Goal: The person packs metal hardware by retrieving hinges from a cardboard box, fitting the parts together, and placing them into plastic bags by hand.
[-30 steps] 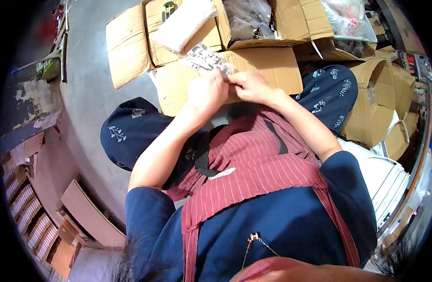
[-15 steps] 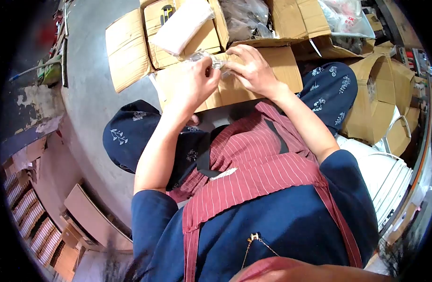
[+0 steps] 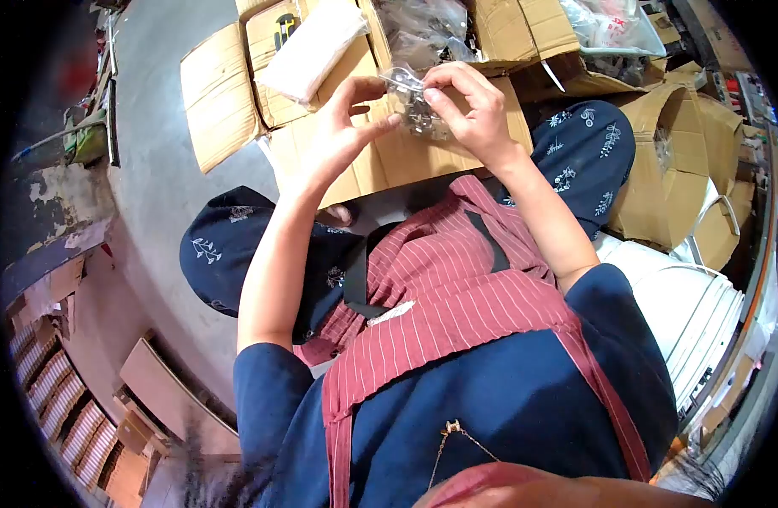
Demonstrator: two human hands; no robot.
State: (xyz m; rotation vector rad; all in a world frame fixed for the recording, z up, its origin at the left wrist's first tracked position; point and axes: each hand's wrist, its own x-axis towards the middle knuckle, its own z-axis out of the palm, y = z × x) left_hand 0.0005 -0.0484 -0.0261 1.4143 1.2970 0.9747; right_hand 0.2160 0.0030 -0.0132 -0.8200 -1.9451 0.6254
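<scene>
A small clear plastic bag (image 3: 420, 112) with dark and silvery small parts inside hangs above a flattened cardboard sheet (image 3: 380, 165) in front of my knees. My right hand (image 3: 473, 106) pinches the bag's upper edge between thumb and fingers. On the bag's other side is my left hand (image 3: 351, 127), its thumb and forefinger spread apart. The left fingertips are close to the bag; whether the forefinger touches it I cannot tell. Beyond my left hand, a white stack of thin plastic bags (image 3: 315, 52) lies tilted on the cardboard.
A yellow-and-black cutter (image 3: 285, 30) lies behind the white stack. An open carton (image 3: 507, 34) holds plastic bags (image 3: 427, 25) at the back. A light-blue tub (image 3: 651, 42) stands at the back right. An open cardboard box (image 3: 660, 182) and a white bucket (image 3: 660, 296) are on my right.
My hands have moved apart. The left fingers have opened from a closed grip, and the bag now hangs from my right hand with its parts in plain view.
</scene>
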